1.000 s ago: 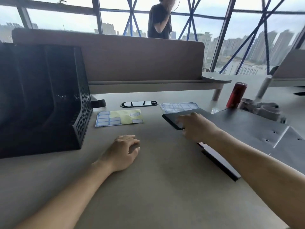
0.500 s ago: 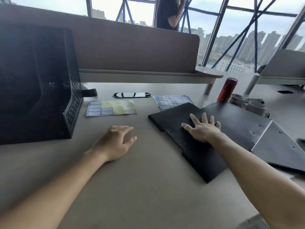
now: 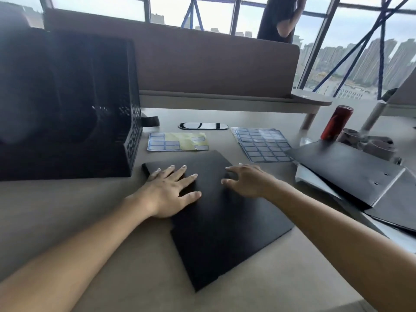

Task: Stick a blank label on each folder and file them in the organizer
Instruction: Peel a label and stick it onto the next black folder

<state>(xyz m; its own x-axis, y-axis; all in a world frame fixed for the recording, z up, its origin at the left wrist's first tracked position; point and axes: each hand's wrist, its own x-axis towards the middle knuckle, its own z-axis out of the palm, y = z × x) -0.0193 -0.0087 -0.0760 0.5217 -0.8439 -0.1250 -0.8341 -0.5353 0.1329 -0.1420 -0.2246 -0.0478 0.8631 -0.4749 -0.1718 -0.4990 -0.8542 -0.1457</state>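
Daylight floods in from the tall steel-framed glass windows (image 3: 209, 16) behind, pretty washed out. The backlit black perforated plastic organizer (image 3: 67, 104) is a murky, smeary blob. Soft shadows sit under the left hand (image 3: 167, 190) and right hand (image 3: 245, 181) on the flat matte black folder (image 3: 225, 233). Fisheye bends the edges, and the tall red can (image 3: 336, 122) looks blurred.

left hand (image 3: 169, 192): flat, fingers spread | right hand (image 3: 247, 181): palm down, fingers loosely curled

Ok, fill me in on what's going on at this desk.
A person has one black folder lying flat on the desk. The left hand presses flat on it; the right hand is over it too, fingers loosely bent. No label shows on it yet. Label sheets lie just beyond, the organizer stands left.
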